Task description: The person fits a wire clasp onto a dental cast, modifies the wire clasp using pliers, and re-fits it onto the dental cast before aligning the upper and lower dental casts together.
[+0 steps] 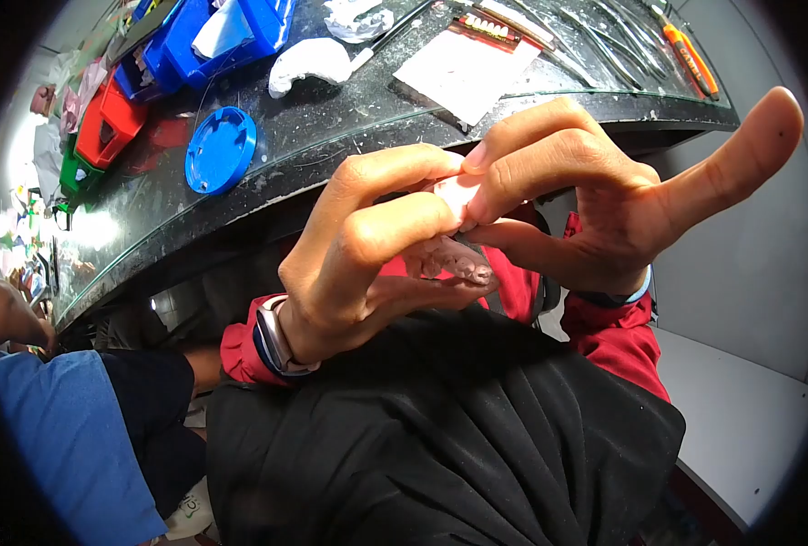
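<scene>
My left hand (349,246) and my right hand (586,182) meet over my lap, in front of the bench edge. Between the fingertips of both hands is a small pale pink-white piece (458,193), mostly covered by the fingers. Below it, a translucent pinkish piece with a row of tooth-like bumps (449,259) rests against my left thumb; whether the two are joined I cannot tell. My right fingers are closed in a pinch, with one digit stretched out to the right. The left fingers curl around from the other side.
On the dark bench (304,155) are a blue round lid (222,150), a curved white piece (311,65), a white sheet (463,77), several slim tools (604,41) and an orange-handled cutter (691,59). Blue (231,36) and red (111,123) bins stand left. A person in blue (67,437) sits nearby.
</scene>
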A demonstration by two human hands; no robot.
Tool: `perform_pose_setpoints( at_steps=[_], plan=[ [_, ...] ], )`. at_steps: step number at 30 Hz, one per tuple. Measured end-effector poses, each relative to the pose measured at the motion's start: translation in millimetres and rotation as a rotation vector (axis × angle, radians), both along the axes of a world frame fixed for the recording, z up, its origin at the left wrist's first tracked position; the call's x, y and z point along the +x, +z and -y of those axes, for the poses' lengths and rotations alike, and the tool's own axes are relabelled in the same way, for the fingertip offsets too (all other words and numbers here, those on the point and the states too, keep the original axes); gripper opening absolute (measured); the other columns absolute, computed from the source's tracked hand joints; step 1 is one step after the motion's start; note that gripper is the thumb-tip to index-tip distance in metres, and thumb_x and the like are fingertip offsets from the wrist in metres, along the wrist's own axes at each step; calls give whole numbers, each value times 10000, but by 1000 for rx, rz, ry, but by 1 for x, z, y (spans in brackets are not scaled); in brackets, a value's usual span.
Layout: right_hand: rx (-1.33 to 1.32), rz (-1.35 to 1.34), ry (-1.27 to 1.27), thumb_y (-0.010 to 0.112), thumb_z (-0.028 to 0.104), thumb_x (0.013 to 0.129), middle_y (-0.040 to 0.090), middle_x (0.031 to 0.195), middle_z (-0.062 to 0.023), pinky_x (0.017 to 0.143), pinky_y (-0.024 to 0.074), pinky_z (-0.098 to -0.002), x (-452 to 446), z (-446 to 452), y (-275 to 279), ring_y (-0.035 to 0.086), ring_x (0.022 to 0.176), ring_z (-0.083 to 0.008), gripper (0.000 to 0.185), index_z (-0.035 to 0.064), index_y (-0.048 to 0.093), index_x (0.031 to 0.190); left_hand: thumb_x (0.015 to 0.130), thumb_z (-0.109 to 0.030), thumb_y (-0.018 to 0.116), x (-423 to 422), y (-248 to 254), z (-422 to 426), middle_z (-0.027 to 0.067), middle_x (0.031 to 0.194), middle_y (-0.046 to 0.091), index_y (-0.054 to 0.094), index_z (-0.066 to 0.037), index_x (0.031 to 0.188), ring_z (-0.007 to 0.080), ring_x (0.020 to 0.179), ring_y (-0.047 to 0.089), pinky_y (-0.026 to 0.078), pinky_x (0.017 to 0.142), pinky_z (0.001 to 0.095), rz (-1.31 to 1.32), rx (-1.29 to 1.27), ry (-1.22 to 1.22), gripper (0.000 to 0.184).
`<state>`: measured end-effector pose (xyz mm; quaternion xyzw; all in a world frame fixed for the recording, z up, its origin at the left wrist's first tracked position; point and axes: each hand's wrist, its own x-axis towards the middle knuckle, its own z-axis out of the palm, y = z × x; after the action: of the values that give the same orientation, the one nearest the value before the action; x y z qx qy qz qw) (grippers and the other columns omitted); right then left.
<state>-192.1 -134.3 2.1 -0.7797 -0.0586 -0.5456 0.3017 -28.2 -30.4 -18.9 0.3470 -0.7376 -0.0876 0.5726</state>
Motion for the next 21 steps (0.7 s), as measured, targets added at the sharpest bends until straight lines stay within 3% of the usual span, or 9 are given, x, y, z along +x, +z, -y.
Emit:
perform_pose_setpoints(
  at_steps=[11, 14, 21],
  plan=[
    [-298, -324, 35, 754, -3, 728, 650, 821, -158, 659, 558, -352, -2, 1, 24, 618, 731, -241, 1301, 202, -366, 1358, 627, -119, 843, -1, 4, -7, 223, 1130, 554, 492, -26, 1077, 206, 906, 610, 523, 716, 284, -66, 88, 5, 578],
    [-317, -332, 36, 750, -7, 731, 652, 822, -164, 666, 557, -353, -2, 3, 24, 619, 734, -241, 1297, 198, -368, 1356, 607, -116, 852, -1, 3, -5, 218, 1137, 550, 505, -30, 1081, 221, 913, 612, 524, 725, 297, -52, 57, 12, 594],
    [-131, 126, 274, 763, -6, 717, 656, 818, -166, 689, 553, -361, 20, 12, -9, 631, 737, -240, 1299, 192, -339, 1376, 564, -114, 865, -2, 4, -5, 206, 1116, 552, 523, -48, 1084, 279, 960, 606, 525, 761, 338, -4, 24, 39, 626]
  ],
)
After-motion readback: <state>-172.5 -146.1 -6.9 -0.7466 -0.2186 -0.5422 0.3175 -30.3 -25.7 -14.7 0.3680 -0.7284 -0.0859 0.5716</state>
